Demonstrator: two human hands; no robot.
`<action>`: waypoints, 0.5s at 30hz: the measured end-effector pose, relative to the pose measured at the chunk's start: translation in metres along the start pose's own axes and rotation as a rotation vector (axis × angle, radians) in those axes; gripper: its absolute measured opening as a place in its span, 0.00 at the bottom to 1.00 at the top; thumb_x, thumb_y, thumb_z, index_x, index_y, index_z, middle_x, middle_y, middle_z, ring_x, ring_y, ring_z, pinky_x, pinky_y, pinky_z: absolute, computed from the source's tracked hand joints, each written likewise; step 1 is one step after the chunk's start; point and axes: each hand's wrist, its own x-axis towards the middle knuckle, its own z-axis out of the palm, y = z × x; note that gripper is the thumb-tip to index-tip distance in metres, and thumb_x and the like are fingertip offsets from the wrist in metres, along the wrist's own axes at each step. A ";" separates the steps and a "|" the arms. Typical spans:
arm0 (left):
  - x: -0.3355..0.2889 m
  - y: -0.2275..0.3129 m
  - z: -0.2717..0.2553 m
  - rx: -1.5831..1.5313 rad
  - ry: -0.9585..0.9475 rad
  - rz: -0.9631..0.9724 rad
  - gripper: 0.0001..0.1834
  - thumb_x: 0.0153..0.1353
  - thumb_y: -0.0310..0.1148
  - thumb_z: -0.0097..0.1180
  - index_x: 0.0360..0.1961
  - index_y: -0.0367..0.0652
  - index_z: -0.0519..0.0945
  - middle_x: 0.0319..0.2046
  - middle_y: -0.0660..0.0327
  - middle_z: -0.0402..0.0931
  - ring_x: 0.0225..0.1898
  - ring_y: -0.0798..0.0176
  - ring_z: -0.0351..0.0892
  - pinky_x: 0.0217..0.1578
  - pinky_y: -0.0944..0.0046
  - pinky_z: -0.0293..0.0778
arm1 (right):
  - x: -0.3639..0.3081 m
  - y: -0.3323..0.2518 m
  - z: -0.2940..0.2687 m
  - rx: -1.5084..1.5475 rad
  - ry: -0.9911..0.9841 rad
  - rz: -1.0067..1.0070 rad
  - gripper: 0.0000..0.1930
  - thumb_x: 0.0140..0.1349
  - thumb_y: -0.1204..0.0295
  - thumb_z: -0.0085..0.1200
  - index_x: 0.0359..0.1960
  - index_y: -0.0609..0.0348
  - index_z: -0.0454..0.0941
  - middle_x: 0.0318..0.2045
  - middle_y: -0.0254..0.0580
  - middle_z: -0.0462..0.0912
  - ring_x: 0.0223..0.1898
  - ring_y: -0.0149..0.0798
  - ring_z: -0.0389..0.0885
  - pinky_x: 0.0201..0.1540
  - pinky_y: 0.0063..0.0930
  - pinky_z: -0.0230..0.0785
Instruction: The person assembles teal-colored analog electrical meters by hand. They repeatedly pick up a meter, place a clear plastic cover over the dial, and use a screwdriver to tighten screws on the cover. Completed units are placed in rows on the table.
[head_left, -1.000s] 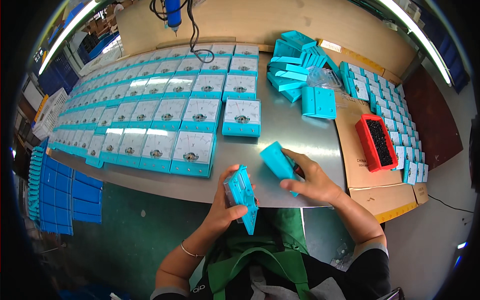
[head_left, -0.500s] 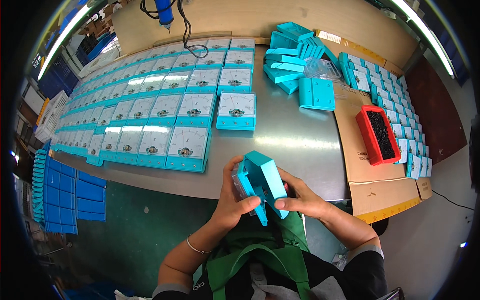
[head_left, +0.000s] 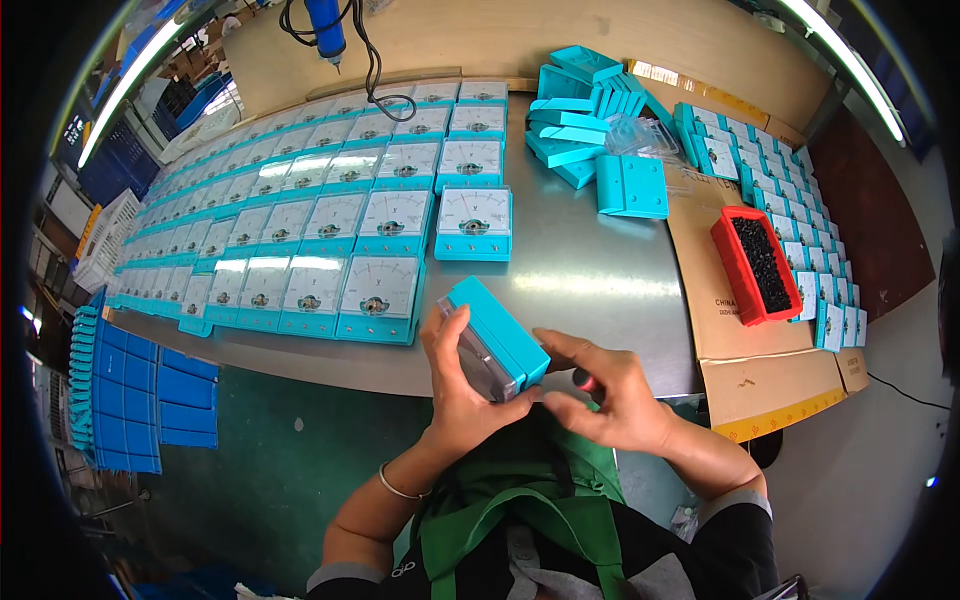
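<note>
Above the table's near edge, my left hand [head_left: 464,400] grips a teal panel meter [head_left: 503,332], tilted with its clear front cover toward the palm. Its teal back shell sits against the front part. My right hand [head_left: 628,402] is curled just right of the meter, with fingertips close to its lower right corner; whether they touch it I cannot tell. Between those fingers shows the end of a small red-and-black handle [head_left: 586,380], the rest of it hidden. One finished-looking meter [head_left: 473,224] stands alone beyond my hands.
Rows of teal meters [head_left: 375,290] cover the left of the metal table [head_left: 590,300]. Teal shells [head_left: 634,187] are piled at the back, beside clear covers [head_left: 640,137]. A red bin of small black parts [head_left: 727,265] stands on cardboard at right. A blue power driver [head_left: 326,28] hangs above.
The teal shell, formerly apart at an angle from the meter's front, now lies closed against it. My right hand has let go of the shell and moved slightly right; the red-and-black handle shows more.
</note>
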 end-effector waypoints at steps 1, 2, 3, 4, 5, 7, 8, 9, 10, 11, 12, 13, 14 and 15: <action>0.000 0.002 0.001 0.140 0.033 0.096 0.59 0.33 0.29 0.76 0.65 0.46 0.50 0.59 0.41 0.49 0.60 0.38 0.54 0.55 0.44 0.60 | 0.006 -0.003 0.009 -0.172 0.107 -0.151 0.30 0.49 0.69 0.66 0.53 0.71 0.69 0.29 0.51 0.81 0.27 0.40 0.82 0.26 0.30 0.73; 0.001 0.001 0.004 0.193 0.053 0.133 0.59 0.34 0.32 0.76 0.65 0.46 0.49 0.60 0.40 0.47 0.61 0.37 0.53 0.55 0.43 0.59 | 0.008 -0.001 0.014 -0.236 0.120 -0.137 0.30 0.50 0.67 0.66 0.53 0.71 0.69 0.27 0.51 0.80 0.26 0.41 0.82 0.25 0.31 0.72; 0.001 -0.001 0.007 0.245 0.073 0.170 0.59 0.36 0.35 0.76 0.66 0.46 0.48 0.61 0.38 0.46 0.61 0.36 0.52 0.56 0.42 0.58 | 0.011 0.006 0.019 -0.300 0.134 -0.122 0.30 0.50 0.66 0.66 0.52 0.71 0.69 0.24 0.51 0.79 0.25 0.41 0.81 0.25 0.31 0.72; 0.001 -0.003 0.009 0.296 0.092 0.206 0.59 0.37 0.38 0.76 0.66 0.46 0.47 0.63 0.37 0.45 0.62 0.35 0.51 0.56 0.41 0.57 | 0.012 0.009 0.021 -0.364 0.148 -0.106 0.30 0.50 0.65 0.66 0.52 0.70 0.69 0.22 0.51 0.78 0.24 0.42 0.80 0.24 0.31 0.71; 0.001 -0.005 0.006 0.301 0.060 0.193 0.57 0.38 0.41 0.75 0.66 0.47 0.50 0.63 0.36 0.45 0.63 0.36 0.51 0.57 0.41 0.56 | 0.020 0.009 0.017 -0.298 0.140 -0.084 0.26 0.53 0.64 0.63 0.48 0.71 0.72 0.17 0.47 0.77 0.21 0.38 0.79 0.22 0.30 0.70; 0.003 -0.007 -0.001 0.281 -0.034 0.189 0.53 0.42 0.47 0.72 0.66 0.48 0.55 0.65 0.35 0.44 0.64 0.37 0.52 0.58 0.40 0.54 | 0.033 0.031 0.003 -0.099 0.072 0.126 0.23 0.55 0.63 0.60 0.45 0.72 0.74 0.18 0.44 0.77 0.21 0.36 0.80 0.21 0.28 0.68; 0.000 -0.005 -0.008 0.349 -0.122 0.204 0.48 0.43 0.48 0.71 0.64 0.48 0.59 0.65 0.37 0.47 0.64 0.38 0.53 0.59 0.40 0.53 | 0.039 0.045 -0.006 0.002 0.047 0.228 0.22 0.56 0.62 0.59 0.43 0.72 0.75 0.18 0.43 0.78 0.20 0.35 0.80 0.21 0.27 0.68; -0.009 -0.004 -0.015 0.407 -0.212 0.228 0.44 0.45 0.48 0.69 0.62 0.48 0.64 0.65 0.40 0.50 0.64 0.40 0.55 0.59 0.40 0.53 | 0.047 0.055 -0.010 0.180 -0.020 0.344 0.22 0.58 0.61 0.56 0.42 0.73 0.75 0.19 0.42 0.79 0.21 0.35 0.80 0.21 0.26 0.68; -0.015 -0.005 -0.020 0.452 -0.302 0.260 0.40 0.46 0.49 0.68 0.60 0.48 0.68 0.65 0.42 0.53 0.64 0.42 0.56 0.60 0.40 0.52 | 0.056 0.064 -0.009 0.357 -0.074 0.459 0.22 0.60 0.60 0.54 0.41 0.74 0.75 0.20 0.41 0.79 0.21 0.35 0.81 0.22 0.25 0.68; -0.015 -0.009 -0.016 0.527 -0.385 0.313 0.35 0.46 0.46 0.68 0.56 0.48 0.72 0.63 0.47 0.58 0.63 0.44 0.59 0.60 0.40 0.53 | 0.055 0.079 -0.012 0.401 -0.112 0.530 0.24 0.61 0.57 0.52 0.42 0.74 0.75 0.22 0.42 0.80 0.22 0.36 0.81 0.24 0.26 0.69; -0.014 -0.012 -0.013 0.618 -0.462 0.363 0.31 0.45 0.43 0.68 0.52 0.48 0.77 0.61 0.52 0.63 0.62 0.46 0.61 0.60 0.40 0.54 | 0.054 0.089 -0.014 0.462 -0.162 0.592 0.26 0.62 0.55 0.51 0.43 0.74 0.75 0.23 0.43 0.81 0.23 0.38 0.82 0.26 0.27 0.70; -0.009 -0.017 -0.013 0.594 -0.512 0.371 0.30 0.45 0.41 0.68 0.52 0.47 0.76 0.61 0.53 0.64 0.62 0.45 0.61 0.60 0.40 0.53 | 0.051 0.088 -0.016 0.400 -0.143 0.554 0.28 0.63 0.53 0.50 0.43 0.75 0.74 0.24 0.46 0.81 0.23 0.39 0.82 0.29 0.30 0.72; -0.002 -0.018 -0.016 0.589 -0.559 0.375 0.30 0.45 0.39 0.67 0.52 0.46 0.75 0.60 0.54 0.65 0.62 0.44 0.60 0.60 0.40 0.53 | 0.046 0.084 -0.018 0.341 -0.139 0.507 0.29 0.63 0.52 0.50 0.44 0.76 0.73 0.24 0.49 0.81 0.22 0.40 0.82 0.31 0.33 0.73; 0.001 -0.017 -0.023 0.611 -0.605 0.348 0.30 0.44 0.37 0.67 0.52 0.45 0.75 0.60 0.55 0.65 0.63 0.44 0.59 0.61 0.41 0.53 | 0.039 0.068 -0.021 -0.082 -0.048 0.330 0.28 0.63 0.52 0.50 0.45 0.73 0.73 0.24 0.53 0.81 0.22 0.43 0.82 0.34 0.39 0.73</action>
